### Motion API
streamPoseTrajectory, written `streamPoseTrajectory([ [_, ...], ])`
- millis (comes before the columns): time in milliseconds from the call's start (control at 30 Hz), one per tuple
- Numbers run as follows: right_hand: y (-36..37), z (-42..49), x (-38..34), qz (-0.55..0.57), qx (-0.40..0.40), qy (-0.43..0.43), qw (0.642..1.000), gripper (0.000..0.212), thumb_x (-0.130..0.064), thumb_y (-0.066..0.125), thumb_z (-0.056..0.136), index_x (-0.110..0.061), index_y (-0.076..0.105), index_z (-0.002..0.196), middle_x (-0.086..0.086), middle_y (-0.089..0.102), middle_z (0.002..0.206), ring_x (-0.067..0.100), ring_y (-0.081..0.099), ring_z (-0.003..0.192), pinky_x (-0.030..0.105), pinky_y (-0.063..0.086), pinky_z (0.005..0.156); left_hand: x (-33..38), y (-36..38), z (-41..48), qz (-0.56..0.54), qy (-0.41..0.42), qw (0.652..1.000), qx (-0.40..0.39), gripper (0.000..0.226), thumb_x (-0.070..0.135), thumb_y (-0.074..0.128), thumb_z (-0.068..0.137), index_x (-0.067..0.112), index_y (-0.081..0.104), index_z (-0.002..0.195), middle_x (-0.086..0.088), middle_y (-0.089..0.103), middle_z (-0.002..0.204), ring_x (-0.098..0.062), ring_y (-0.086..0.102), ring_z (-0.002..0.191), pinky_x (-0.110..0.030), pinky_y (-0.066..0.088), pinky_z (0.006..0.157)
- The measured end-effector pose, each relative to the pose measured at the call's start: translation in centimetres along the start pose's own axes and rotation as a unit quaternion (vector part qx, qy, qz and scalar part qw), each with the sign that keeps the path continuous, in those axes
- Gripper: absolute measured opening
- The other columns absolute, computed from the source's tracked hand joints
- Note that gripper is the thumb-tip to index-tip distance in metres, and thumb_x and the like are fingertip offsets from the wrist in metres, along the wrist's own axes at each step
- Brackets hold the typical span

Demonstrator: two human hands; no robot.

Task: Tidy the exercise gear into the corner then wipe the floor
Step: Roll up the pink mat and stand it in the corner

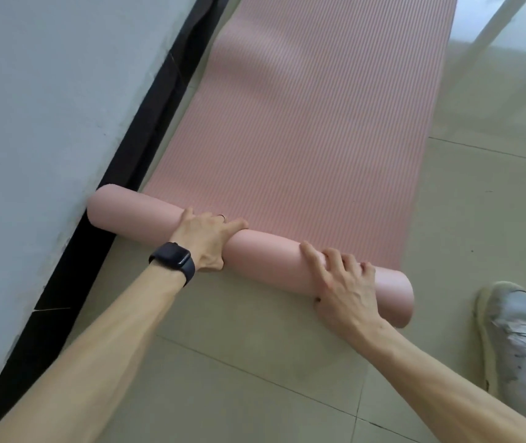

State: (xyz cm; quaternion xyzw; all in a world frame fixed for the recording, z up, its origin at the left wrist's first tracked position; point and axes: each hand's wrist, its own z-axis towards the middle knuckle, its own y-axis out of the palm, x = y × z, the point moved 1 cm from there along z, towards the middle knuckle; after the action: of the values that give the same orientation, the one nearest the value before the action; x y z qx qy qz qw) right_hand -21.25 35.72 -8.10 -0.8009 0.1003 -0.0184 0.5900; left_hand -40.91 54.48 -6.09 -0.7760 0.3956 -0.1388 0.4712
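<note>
A pink ribbed exercise mat (313,107) lies flat on the tiled floor and runs away from me along the wall. Its near end is rolled into a thick pink roll (271,254) lying across the floor. My left hand (205,239), with a dark watch on the wrist, grips the roll left of its middle, fingers curled over the top. My right hand (344,282) grips the roll near its right end, fingers spread over it. The roll's left end touches the dark skirting.
A pale grey wall (47,107) with a black skirting (146,129) runs along the left. Pale green floor tiles (239,362) surround the mat. A grey-white shoe (507,334) stands at the right. White frame legs (491,43) rise at the top right.
</note>
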Motion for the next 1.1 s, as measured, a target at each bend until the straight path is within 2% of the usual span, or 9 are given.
streamPoseTrajectory([
  [267, -8.8, 4.9, 5.1, 0.128, -0.107, 0.017, 0.986, 0.061, -0.033, 0.064, 0.064, -0.042, 0.043, 0.121, -0.006, 0.057, 0.083, 0.026, 0.057, 0.079, 0.035, 0.048, 0.064, -0.3, -8.5, 1.8, -0.134, -0.021, 0.982, -0.134, 0.066, 0.023, 0.071, 0.047, 0.043, 0.049, 0.106, 0.008, 0.061, 0.078, -0.020, 0.059, 0.069, -0.025, 0.041, 0.057],
  [400, -6.7, 7.5, 5.2, 0.111, -0.220, 0.048, 0.968, 0.072, -0.030, 0.072, 0.053, -0.043, 0.047, 0.119, -0.004, 0.058, 0.088, 0.025, 0.053, 0.081, 0.030, 0.041, 0.062, 1.3, -5.8, 3.4, -0.111, -0.041, 0.982, -0.146, 0.092, 0.020, 0.069, 0.051, 0.044, 0.041, 0.134, 0.001, 0.059, 0.118, -0.026, 0.058, 0.108, -0.043, 0.047, 0.085],
  [500, -4.3, 9.0, 5.1, 0.123, -0.231, 0.057, 0.963, 0.076, -0.030, 0.069, 0.050, -0.042, 0.045, 0.121, -0.001, 0.063, 0.097, 0.026, 0.058, 0.087, 0.033, 0.044, 0.067, 1.8, -3.1, 2.3, -0.046, -0.015, 0.999, 0.002, 0.099, 0.021, 0.069, 0.065, 0.041, 0.017, 0.147, -0.002, 0.028, 0.155, -0.027, 0.020, 0.147, -0.061, 0.018, 0.116],
  [600, -3.6, 9.5, 5.5, 0.115, -0.232, 0.048, 0.965, 0.092, -0.032, 0.068, 0.050, -0.044, 0.034, 0.134, -0.001, 0.055, 0.117, 0.026, 0.052, 0.110, 0.043, 0.042, 0.089, 2.1, 0.2, 0.5, 0.011, 0.028, 0.998, 0.050, 0.119, 0.021, 0.069, 0.069, 0.031, -0.016, 0.153, -0.007, 0.005, 0.164, -0.030, -0.003, 0.152, -0.066, 0.006, 0.117],
  [667, -3.6, 8.1, 5.1, 0.080, -0.162, 0.037, 0.983, 0.100, -0.038, 0.066, 0.053, -0.039, 0.024, 0.144, 0.003, 0.043, 0.136, 0.029, 0.039, 0.129, 0.051, 0.031, 0.106, 2.6, 1.7, 0.4, 0.023, 0.007, 0.999, 0.038, 0.130, 0.029, 0.075, 0.074, 0.030, -0.032, 0.148, -0.005, -0.004, 0.166, -0.030, -0.010, 0.152, -0.073, 0.002, 0.111],
  [800, -0.8, 3.0, 2.4, 0.022, 0.050, -0.060, 0.997, 0.106, -0.036, 0.066, 0.060, -0.016, 0.022, 0.155, 0.018, 0.022, 0.160, 0.039, 0.013, 0.149, 0.065, 0.010, 0.115, 2.6, -0.2, 4.1, -0.002, -0.025, 0.999, 0.044, 0.113, 0.025, 0.074, 0.077, 0.039, -0.012, 0.150, 0.003, 0.011, 0.164, -0.025, -0.005, 0.153, -0.069, 0.006, 0.114],
  [933, 0.3, 5.1, 3.8, -0.008, -0.018, -0.056, 0.998, 0.129, -0.067, 0.072, 0.065, -0.020, -0.006, 0.157, 0.015, -0.003, 0.165, 0.037, -0.005, 0.152, 0.068, 0.000, 0.113, 2.2, -2.3, 5.4, 0.002, -0.070, 0.991, 0.111, 0.119, 0.022, 0.072, 0.063, 0.044, -0.004, 0.152, -0.002, 0.000, 0.165, -0.033, -0.010, 0.151, -0.066, 0.001, 0.116],
  [1033, -2.4, 10.1, 6.4, 0.043, -0.048, -0.054, 0.996, 0.117, -0.071, 0.063, 0.068, -0.028, -0.003, 0.154, 0.003, 0.018, 0.160, 0.029, 0.018, 0.147, 0.061, 0.022, 0.112, 4.3, -1.3, 4.1, -0.185, -0.228, 0.904, 0.311, 0.097, 0.011, 0.068, 0.062, 0.028, 0.029, 0.149, -0.013, 0.020, 0.157, -0.040, 0.009, 0.149, -0.067, 0.015, 0.115],
  [1100, -4.2, 12.3, 8.1, 0.089, -0.063, -0.071, 0.992, 0.109, -0.073, 0.059, 0.065, -0.033, 0.008, 0.153, -0.004, 0.033, 0.153, 0.026, 0.034, 0.138, 0.052, 0.032, 0.109, 6.8, -0.6, 3.9, -0.261, -0.274, 0.863, 0.336, 0.070, 0.025, 0.064, 0.077, 0.022, 0.038, 0.142, -0.015, 0.029, 0.151, -0.040, 0.018, 0.146, -0.070, 0.025, 0.108],
])
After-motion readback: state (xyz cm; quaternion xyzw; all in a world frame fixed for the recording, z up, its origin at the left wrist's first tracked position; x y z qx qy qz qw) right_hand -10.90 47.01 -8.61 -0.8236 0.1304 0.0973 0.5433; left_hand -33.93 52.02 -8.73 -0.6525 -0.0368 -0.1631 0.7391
